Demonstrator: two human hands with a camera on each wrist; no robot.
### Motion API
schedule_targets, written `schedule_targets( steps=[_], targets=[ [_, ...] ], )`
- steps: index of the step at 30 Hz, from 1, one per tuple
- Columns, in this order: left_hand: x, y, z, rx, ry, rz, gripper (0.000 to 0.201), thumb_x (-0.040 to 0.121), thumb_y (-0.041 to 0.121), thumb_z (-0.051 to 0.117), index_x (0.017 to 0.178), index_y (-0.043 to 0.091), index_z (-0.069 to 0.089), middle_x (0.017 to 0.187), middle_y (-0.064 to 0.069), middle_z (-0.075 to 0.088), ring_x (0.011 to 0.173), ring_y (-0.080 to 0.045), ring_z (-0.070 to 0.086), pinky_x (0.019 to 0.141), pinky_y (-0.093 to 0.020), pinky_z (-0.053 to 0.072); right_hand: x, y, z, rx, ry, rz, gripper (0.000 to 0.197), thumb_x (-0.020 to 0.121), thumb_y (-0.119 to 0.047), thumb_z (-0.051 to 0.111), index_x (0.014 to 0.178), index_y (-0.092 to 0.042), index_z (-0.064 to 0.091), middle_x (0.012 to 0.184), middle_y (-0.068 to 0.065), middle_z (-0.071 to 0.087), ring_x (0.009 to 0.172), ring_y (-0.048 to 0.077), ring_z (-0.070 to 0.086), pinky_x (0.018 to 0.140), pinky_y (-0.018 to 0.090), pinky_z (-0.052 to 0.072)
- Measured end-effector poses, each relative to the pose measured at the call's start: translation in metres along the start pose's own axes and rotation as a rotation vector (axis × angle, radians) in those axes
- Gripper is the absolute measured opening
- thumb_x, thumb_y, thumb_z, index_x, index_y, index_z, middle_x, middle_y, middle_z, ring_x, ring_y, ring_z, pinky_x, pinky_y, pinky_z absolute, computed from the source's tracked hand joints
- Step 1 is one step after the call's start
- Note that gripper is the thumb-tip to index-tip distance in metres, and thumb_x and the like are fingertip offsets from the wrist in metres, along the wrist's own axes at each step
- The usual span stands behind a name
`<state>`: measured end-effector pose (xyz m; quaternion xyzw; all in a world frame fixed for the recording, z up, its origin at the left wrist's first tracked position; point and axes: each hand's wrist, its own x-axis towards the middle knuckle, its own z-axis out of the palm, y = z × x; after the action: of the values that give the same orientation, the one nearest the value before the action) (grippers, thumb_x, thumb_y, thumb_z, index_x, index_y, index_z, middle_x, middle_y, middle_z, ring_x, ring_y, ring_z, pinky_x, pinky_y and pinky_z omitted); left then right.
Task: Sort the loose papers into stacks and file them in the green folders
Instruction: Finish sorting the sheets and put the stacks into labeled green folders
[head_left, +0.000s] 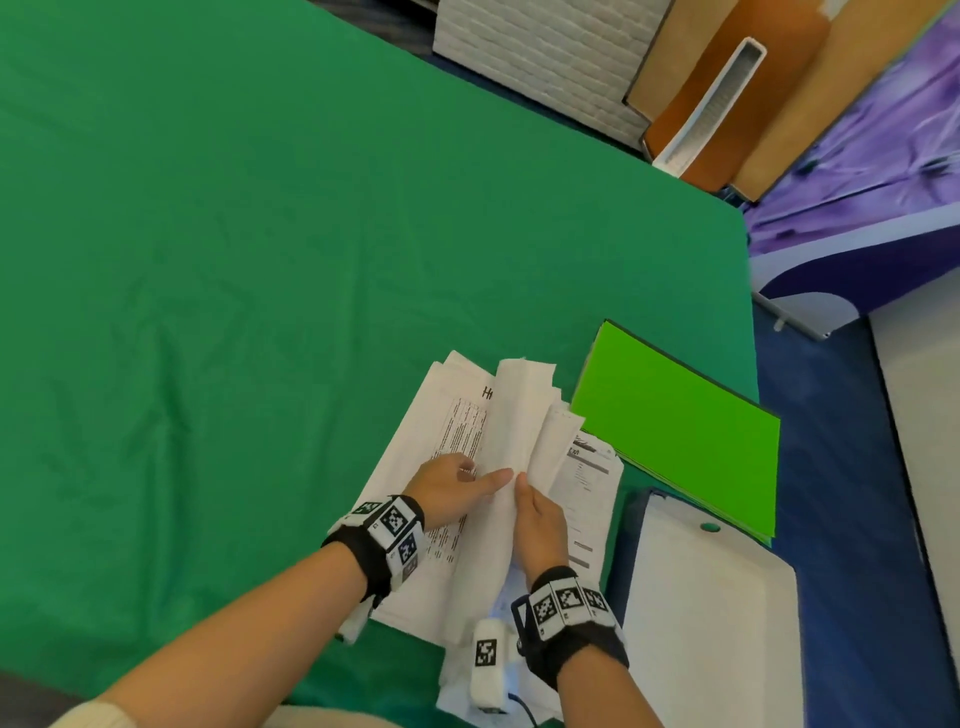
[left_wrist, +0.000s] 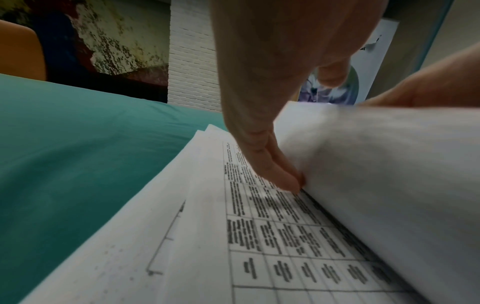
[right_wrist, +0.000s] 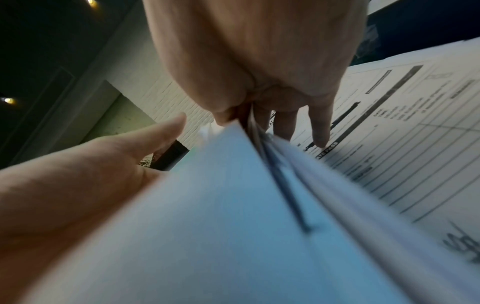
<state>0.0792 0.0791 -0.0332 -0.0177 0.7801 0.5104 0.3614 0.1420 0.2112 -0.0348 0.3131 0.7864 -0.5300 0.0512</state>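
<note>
Hands parting a bundle of lifted papers

Papers (head_left: 488, 467) lie spread on a green cloth (head_left: 234, 260) near its front edge. The right hand (head_left: 540, 525) pinches a raised bundle of sheets (right_wrist: 233, 205) between thumb and fingers. The left hand (head_left: 452, 483) rests straight fingertips (left_wrist: 283, 179) on a printed table sheet (left_wrist: 272, 236). Green folders (head_left: 680, 436) lie just right of the papers.

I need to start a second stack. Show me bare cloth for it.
Bare green cloth lies left of and beyond the loose papers. It is crowded to the right: the green folders and a white binder sit close together there.
</note>
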Motion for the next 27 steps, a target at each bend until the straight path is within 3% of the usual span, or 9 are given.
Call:
schedule_targets(
  steps=[2,4,5,7,11,15,20,23,27],
  targets=[
    [0.008,-0.002,-0.007,0.004,-0.032,0.017,0.063,0.081,0.066,0.061,0.111,0.011,0.061,0.099,-0.002,0.064,0.085,-0.017,0.062,0.077,-0.028,0.052,0.003,0.000,0.003,0.008,0.020,-0.007,0.028,0.102,-0.043,0.039,0.105,-0.029,0.064,0.105,-0.005,0.064,0.101,0.016,0.060,0.096,0.032,0.047],
    [0.013,-0.008,-0.012,-0.023,-0.017,0.011,0.045,0.090,0.055,0.057,0.088,0.010,0.061,0.077,-0.006,0.058,0.068,-0.020,0.058,0.065,-0.028,0.046,0.002,0.003,0.005,-0.023,0.059,-0.017,0.031,0.101,-0.041,0.041,0.092,-0.025,0.066,0.093,-0.004,0.066,0.092,0.017,0.062,0.089,0.031,0.049],
    [0.014,-0.009,-0.014,-0.033,0.015,0.012,0.041,0.096,0.045,0.052,0.072,0.013,0.052,0.066,-0.005,0.049,0.058,-0.019,0.049,0.058,-0.027,0.038,0.002,0.003,0.005,-0.034,0.094,-0.021,0.035,0.101,-0.040,0.043,0.082,-0.022,0.066,0.084,-0.004,0.066,0.085,0.017,0.062,0.083,0.031,0.049],
    [0.017,-0.016,-0.020,-0.066,0.055,-0.026,0.045,0.102,0.030,0.044,0.061,0.017,0.032,0.056,0.000,0.032,0.050,-0.016,0.032,0.053,-0.025,0.026,0.002,0.008,0.005,-0.069,0.183,-0.023,0.045,0.101,-0.037,0.045,0.064,-0.017,0.060,0.068,-0.001,0.061,0.070,0.019,0.057,0.070,0.029,0.045],
    [0.027,-0.031,-0.031,-0.159,0.022,-0.073,0.038,0.096,0.040,0.051,0.072,0.011,0.052,0.071,-0.013,0.052,0.064,-0.021,0.051,0.064,-0.030,0.042,0.000,0.018,0.003,-0.075,0.295,-0.018,0.051,0.098,-0.033,0.051,0.052,-0.013,0.043,0.052,0.004,0.046,0.059,0.022,0.044,0.058,0.030,0.032],
    [0.029,-0.035,-0.032,-0.238,0.006,-0.109,0.046,0.091,0.041,0.062,0.088,-0.005,0.066,0.091,-0.015,0.072,0.082,-0.029,0.069,0.081,-0.043,0.055,0.000,0.015,-0.002,-0.028,0.326,0.038,0.034,0.091,-0.031,0.062,0.064,-0.011,0.066,0.064,0.004,0.064,0.065,0.019,0.054,0.063,0.028,0.039],
    [0.032,-0.036,-0.026,-0.206,0.035,-0.091,0.047,0.073,0.053,0.074,0.077,0.010,0.056,0.075,-0.015,0.059,0.068,-0.025,0.059,0.065,-0.035,0.047,-0.002,0.009,0.000,0.046,0.326,0.064,0.025,0.083,-0.032,0.073,0.071,-0.011,0.067,0.075,0.001,0.067,0.073,0.016,0.059,0.064,0.025,0.040],
    [0.027,-0.029,-0.021,-0.208,0.047,-0.078,0.045,0.084,0.055,0.062,0.075,0.013,0.049,0.071,-0.010,0.049,0.067,-0.020,0.050,0.064,-0.029,0.040,-0.003,0.012,0.006,0.102,0.312,0.055,0.040,0.087,-0.037,0.069,0.059,-0.010,0.057,0.059,-0.002,0.056,0.059,0.015,0.048,0.064,0.027,0.039],
    [0.026,-0.030,-0.017,-0.187,0.095,-0.081,0.051,0.100,0.052,0.038,0.097,0.006,0.060,0.098,-0.009,0.059,0.093,-0.024,0.058,0.082,-0.027,0.042,0.000,0.015,0.008,0.098,0.305,0.084,0.050,0.091,-0.043,0.061,0.054,-0.011,0.050,0.053,0.003,0.043,0.056,0.016,0.039,0.060,0.028,0.034]
  ],
)
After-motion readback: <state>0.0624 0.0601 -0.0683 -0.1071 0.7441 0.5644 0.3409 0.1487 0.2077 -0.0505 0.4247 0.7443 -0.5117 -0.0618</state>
